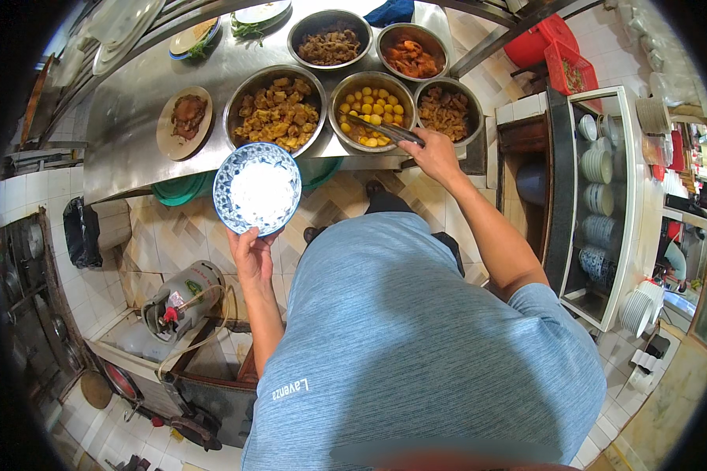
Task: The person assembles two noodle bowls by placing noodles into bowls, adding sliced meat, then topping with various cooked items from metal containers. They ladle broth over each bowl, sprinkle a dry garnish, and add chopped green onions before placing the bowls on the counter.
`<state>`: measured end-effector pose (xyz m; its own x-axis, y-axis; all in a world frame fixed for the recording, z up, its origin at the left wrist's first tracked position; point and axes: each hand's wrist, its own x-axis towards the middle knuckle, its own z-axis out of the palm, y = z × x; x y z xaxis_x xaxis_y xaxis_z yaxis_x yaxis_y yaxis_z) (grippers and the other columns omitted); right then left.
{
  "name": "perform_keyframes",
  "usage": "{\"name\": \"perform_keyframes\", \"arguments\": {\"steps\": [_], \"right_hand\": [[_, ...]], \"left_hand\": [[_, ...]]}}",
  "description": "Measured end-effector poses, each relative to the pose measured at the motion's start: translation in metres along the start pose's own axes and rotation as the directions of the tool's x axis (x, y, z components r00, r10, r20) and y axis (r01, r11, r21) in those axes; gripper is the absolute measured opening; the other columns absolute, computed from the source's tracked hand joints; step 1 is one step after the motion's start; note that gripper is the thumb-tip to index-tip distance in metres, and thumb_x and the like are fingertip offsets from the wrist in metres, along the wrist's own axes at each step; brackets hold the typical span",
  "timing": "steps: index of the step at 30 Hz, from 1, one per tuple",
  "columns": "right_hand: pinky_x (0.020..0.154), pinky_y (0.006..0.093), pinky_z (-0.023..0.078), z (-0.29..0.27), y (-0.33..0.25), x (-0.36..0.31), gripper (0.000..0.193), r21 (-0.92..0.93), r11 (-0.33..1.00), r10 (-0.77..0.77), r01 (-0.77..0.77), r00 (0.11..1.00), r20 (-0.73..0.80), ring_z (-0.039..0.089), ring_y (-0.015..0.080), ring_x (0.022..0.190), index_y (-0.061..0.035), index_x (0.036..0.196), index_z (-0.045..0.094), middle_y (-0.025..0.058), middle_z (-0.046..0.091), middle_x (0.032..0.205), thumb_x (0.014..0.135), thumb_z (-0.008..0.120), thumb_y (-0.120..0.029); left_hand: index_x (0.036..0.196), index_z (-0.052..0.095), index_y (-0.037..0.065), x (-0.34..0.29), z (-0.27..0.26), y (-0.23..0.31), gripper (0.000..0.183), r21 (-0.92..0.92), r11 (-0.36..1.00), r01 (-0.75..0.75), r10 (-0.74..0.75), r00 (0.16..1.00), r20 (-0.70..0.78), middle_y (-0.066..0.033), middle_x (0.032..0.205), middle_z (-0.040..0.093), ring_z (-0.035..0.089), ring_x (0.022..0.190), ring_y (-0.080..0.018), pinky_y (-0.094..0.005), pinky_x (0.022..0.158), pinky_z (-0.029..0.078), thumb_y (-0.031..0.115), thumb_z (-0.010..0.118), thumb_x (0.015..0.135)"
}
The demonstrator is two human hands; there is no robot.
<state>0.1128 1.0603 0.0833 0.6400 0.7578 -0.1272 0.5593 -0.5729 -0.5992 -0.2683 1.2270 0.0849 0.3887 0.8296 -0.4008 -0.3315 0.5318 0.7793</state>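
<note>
My left hand [251,257] grips a blue-and-white patterned bowl [226,188] from below its near rim. White rice [259,187] fills its middle, partly washed out by glare. My right hand [434,155] is closed around dark metal tongs [403,133]. The tongs' tips reach into a steel bowl [337,95] of small round yellow eggs [381,103] in brown sauce. Left of the eggs is a larger bowl of browned chunks [279,114]. Brown meat pieces [445,113] fill the bowl on their right.
Bowls of shredded meat [329,47] and reddish-orange food [411,59] stand farther back on the steel table [130,98]. A plate [200,147] with meat is at the left. A gas cylinder [198,284] stands lower left; a dish cabinet [620,235] is at the right.
</note>
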Motion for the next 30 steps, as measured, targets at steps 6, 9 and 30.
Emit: {"name": "perform_keyframes", "arguments": {"steps": [6, 9, 30], "right_hand": [[0.084, 0.0503, 0.052, -0.003, 0.001, 0.002, 0.04, -0.023, 1.0, 0.005, -0.004, 0.999, 0.047, 0.069, 0.0427, 0.093, -0.0021, 0.107, 0.073, 0.0255, 0.071, 0.096, 0.09, 0.072, -0.038], [0.084, 0.0504, 0.052, -0.003, 0.001, 0.003, 0.04, -0.027, 0.999, 0.026, -0.024, 0.997, 0.069, 0.068, 0.0427, 0.094, -0.001, 0.106, 0.073, 0.0254, 0.071, 0.096, 0.09, 0.072, -0.038], [0.084, 0.0485, 0.052, 0.003, 0.002, 0.004, 0.044, -0.018, 1.0, 0.002, -0.001, 1.0, 0.027, 0.069, 0.0416, 0.093, -0.0001, 0.108, 0.073, 0.0249, 0.071, 0.097, 0.088, 0.073, -0.039]], "left_hand": [[0.154, 0.033, 0.012, -0.001, 0.0, -0.001, 0.082, -0.007, 1.0, -0.02, 0.02, 1.0, -0.014, -0.0177, 0.144, 0.051, 0.061, 0.123, -0.0369, -0.0536, 0.086, 0.063, 0.009, 0.067, 0.078], [0.154, 0.034, 0.012, -0.001, -0.001, -0.001, 0.082, -0.006, 1.0, -0.021, 0.021, 0.999, -0.025, -0.0176, 0.144, 0.051, 0.061, 0.123, -0.0368, -0.0536, 0.086, 0.063, 0.008, 0.066, 0.078], [0.154, 0.035, 0.012, -0.006, -0.016, 0.005, 0.082, -0.013, 0.999, -0.037, 0.036, 0.998, -0.059, -0.0167, 0.144, 0.05, 0.06, 0.123, -0.0363, -0.0534, 0.086, 0.063, 0.008, 0.066, 0.078]]}}
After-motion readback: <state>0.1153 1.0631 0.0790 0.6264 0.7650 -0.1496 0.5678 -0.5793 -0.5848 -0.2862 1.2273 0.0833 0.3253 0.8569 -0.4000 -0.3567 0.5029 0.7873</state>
